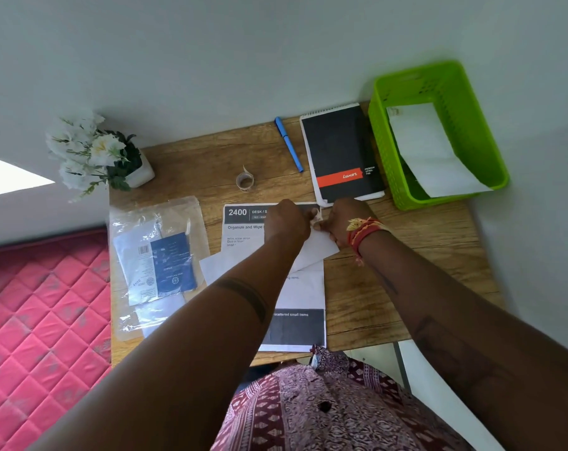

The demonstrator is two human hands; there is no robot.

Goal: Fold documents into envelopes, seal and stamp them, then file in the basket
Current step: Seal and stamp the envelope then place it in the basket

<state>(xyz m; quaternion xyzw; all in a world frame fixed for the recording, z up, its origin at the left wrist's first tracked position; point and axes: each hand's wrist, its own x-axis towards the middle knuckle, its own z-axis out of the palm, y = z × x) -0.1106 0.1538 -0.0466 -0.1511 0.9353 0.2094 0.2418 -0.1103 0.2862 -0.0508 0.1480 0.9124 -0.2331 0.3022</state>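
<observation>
nearest, a printed sheet [295, 327] lay flat at the front edge of the wooden desk [390, 288], and both forearms reached out over it. just beyond, a white envelope [321, 247] sat tilted on top of that sheet, under the two hands. the step in hand looked like stamping: a small pale scrap, probably the stamp [317, 219], showed between the fingertips at the envelope's far corner. to do it well, the stamp should go down square to that corner and be pressed flat from one edge so it does not wrinkle, while the other hand pins the envelope against sliding on the smooth paper below. the left hand [289, 222] was curled, its fingertips narrowed onto the scrap; the right hand [341, 219], with red threads at the wrist, seemed to pinch the same corner, though how firmly i could not tell. further out stood a small roll of tape [244, 181], a blue pen [289, 144] and a black notepad [341, 154]. farthest right, the green basket [386, 141] already held one white envelope [432, 151].
</observation>
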